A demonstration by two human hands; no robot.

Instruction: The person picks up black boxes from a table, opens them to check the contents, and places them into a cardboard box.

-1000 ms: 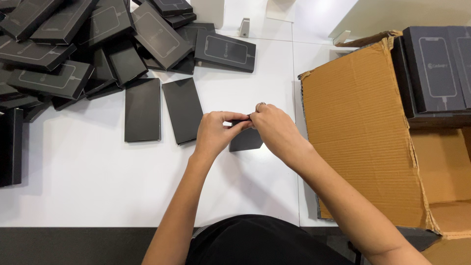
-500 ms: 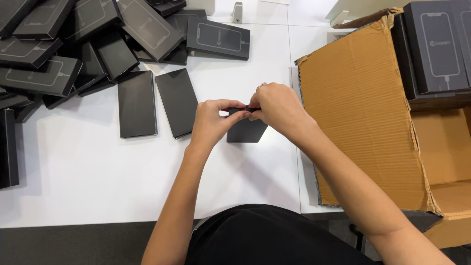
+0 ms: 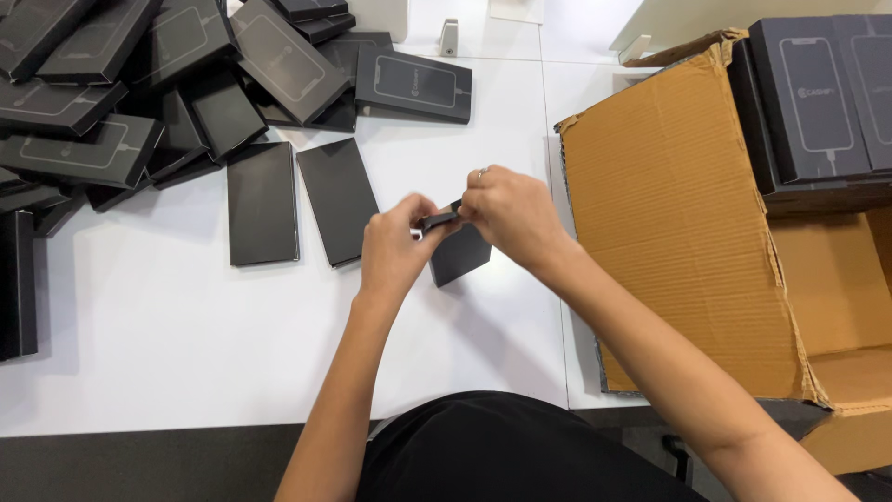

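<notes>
I see a white surface (image 3: 167,344) with a thin seam running down it. On its far left side sits a big messy pile of black boxes (image 3: 139,84), flat and long, some with a pale outline drawing on the lid. Two plain black boxes (image 3: 302,200) lie flat side by side, just next to the pile. On the right is a big brown cardboard box (image 3: 669,223) with its flap folded open, and more black boxes (image 3: 818,93) are stacked inside it. A small white stand (image 3: 450,37) sits at the far edge.

In the middle I hold a small black box (image 3: 460,251). It is dark and flat, with no drawing that I can see. It is tilted, with its low end near the surface, just right of the two plain boxes. My left hand (image 3: 395,246) and my right hand (image 3: 506,214) meet at its top end. The fingers of both hands pinch that top edge. There is a ring (image 3: 480,172) on my right hand.
</notes>
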